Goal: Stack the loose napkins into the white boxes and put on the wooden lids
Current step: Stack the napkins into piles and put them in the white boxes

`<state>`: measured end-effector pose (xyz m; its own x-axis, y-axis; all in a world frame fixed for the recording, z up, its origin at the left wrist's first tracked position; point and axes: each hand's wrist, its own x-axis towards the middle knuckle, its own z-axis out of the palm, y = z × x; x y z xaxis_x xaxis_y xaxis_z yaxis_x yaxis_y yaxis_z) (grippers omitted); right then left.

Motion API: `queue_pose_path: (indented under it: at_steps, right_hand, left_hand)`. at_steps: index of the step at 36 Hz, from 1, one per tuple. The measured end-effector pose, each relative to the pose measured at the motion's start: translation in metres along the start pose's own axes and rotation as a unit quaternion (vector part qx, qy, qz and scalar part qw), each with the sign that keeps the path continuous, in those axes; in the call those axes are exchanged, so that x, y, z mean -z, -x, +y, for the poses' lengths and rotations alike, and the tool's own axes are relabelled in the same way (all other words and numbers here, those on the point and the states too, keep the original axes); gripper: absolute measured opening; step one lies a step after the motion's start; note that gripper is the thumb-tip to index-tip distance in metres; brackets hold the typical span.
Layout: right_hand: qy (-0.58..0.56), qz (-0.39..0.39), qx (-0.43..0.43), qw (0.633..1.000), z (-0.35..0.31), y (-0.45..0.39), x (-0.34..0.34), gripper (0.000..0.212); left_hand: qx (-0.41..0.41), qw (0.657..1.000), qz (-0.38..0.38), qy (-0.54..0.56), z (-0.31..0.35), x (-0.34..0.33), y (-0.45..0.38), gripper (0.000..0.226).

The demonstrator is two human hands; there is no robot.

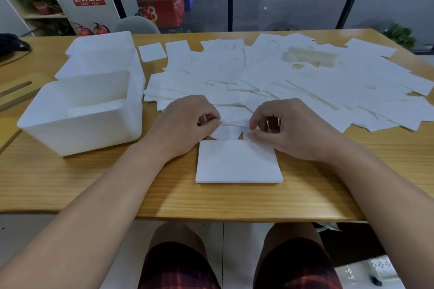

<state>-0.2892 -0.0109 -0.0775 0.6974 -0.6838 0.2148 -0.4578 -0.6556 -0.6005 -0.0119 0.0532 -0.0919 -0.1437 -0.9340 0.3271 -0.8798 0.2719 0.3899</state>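
Left grip (187,122): clamped on the left edge of a single napkin (231,124), thumb and fingertips pinching it.
Right grip (281,129): pinching the same napkin at its right edge; judged a two-handed lift to keep the sheet flat and square.
Squared pile (238,162): lying just before the hands on the near part of the bench (94,183), edges aligned; judged a staging stack, built here so as to go into a box in one piece.
Loose napkins (305,82): spread in overlapping sheets over the far and right of the bench, most not yet gathered.
Near white box (79,112): open, at left, close beside the left forearm; holding a low layer of napkins; placed within easy reach for loading.
Far white box (103,54): behind the near one, open.
Wooden lids (16,94): at the far left edge, off both boxes, slot visible.
Surface: light wood grain, level.
Room: glass wall behind, shelving and red extinguishers (94,29) at left, plants, a seated person beyond.
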Motion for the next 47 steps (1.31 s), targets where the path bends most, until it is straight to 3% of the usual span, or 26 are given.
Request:
queue_pose_path:
  at_steps: [7, 11, 14, 16, 20, 22, 27, 33, 36, 39, 44, 47]
  right_hand:
    - [0.014, 0.012, -0.004, 1.000, 0.003, -0.003, -0.003, 0.006]
    - [-0.007, 0.039, 0.002, 0.999, 0.003, -0.004, -0.004, 0.046]
    - [0.017, 0.050, 0.009, 0.999, 0.000, -0.005, -0.004, 0.071]
    - [0.053, 0.065, 0.027, 0.996, -0.002, -0.006, -0.005, 0.064]
    - [0.052, 0.073, 0.077, 0.993, -0.005, -0.007, -0.010, 0.012]
    - [0.027, 0.087, 0.076, 0.993, -0.003, -0.007, -0.011, 0.006]
    - [-0.086, 0.109, 0.060, 0.988, -0.002, -0.006, -0.003, 0.006]
    - [-0.234, 0.101, 0.032, 0.966, -0.008, -0.004, 0.005, 0.008]
    - [-0.211, 0.102, 0.002, 0.972, -0.007, -0.004, 0.007, 0.011]
    - [-0.143, 0.059, -0.005, 0.988, -0.009, -0.004, 0.008, 0.020]
    - [-0.150, 0.034, 0.027, 0.988, -0.016, 0.000, 0.007, 0.053]
    - [-0.093, 0.084, 0.062, 0.990, -0.015, -0.002, -0.001, 0.034]
  left_hand:
    - [-0.024, 0.999, 0.015, -0.034, -0.003, -0.002, 0.001, 0.014]
    - [-0.026, 0.998, 0.059, 0.028, 0.001, 0.000, 0.004, 0.010]
    - [-0.038, 0.995, 0.036, 0.079, 0.008, 0.002, 0.008, 0.009]
    - [-0.044, 0.993, 0.014, 0.110, 0.014, 0.002, 0.011, 0.008]
    - [-0.045, 0.983, 0.002, 0.180, 0.027, 0.002, 0.012, 0.010]
    - [-0.045, 0.979, 0.004, 0.201, 0.027, 0.004, 0.012, 0.018]
    - [-0.010, 0.985, -0.024, 0.168, 0.021, 0.006, 0.015, 0.045]
    - [0.029, 0.989, 0.081, 0.119, 0.010, -0.001, 0.008, 0.021]
    - [0.037, 0.978, 0.121, 0.164, 0.012, 0.005, 0.010, 0.008]
    - [0.013, 0.975, 0.132, 0.177, 0.017, 0.006, 0.013, 0.009]
    - [-0.026, 0.988, 0.119, 0.090, 0.014, 0.002, 0.015, 0.010]
    - [-0.057, 0.990, 0.125, 0.031, 0.013, 0.000, 0.015, 0.012]
